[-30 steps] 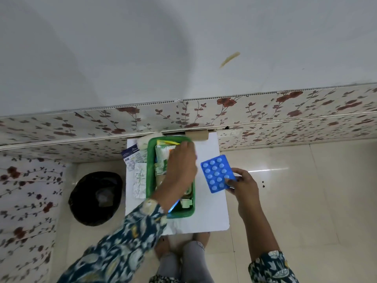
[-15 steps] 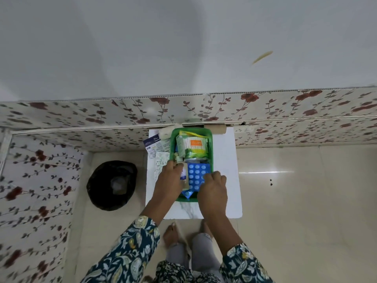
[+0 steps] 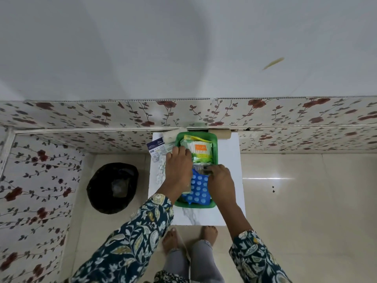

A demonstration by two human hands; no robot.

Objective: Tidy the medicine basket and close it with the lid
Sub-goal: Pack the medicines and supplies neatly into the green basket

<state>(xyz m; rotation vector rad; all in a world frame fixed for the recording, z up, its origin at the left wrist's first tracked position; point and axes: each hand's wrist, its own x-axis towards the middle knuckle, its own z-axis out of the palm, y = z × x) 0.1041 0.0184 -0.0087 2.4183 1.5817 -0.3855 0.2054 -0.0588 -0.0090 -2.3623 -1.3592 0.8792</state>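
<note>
A green medicine basket stands on a small white table against the flowered wall. At its far end lies a green and white packet with an orange label. A blue blister pack fills the near end. My left hand reaches over the basket's left side, fingers bent on the packet's left edge; whether it grips is hidden. A pale strip shows under its wrist. My right hand pinches a silvery foil strip in the basket's middle. No lid is visible.
Printed leaflets and white tablet strips lie on the table left of the basket, with a pale roll behind them. A brown cardboard piece rests at the wall. A black bin sits on the floor at left. My bare feet stand below the table.
My right hand carried the blue blister pack from the right into the basket, laid it at the near end, then moved to the foil strip. My left hand shifted toward the packet.
</note>
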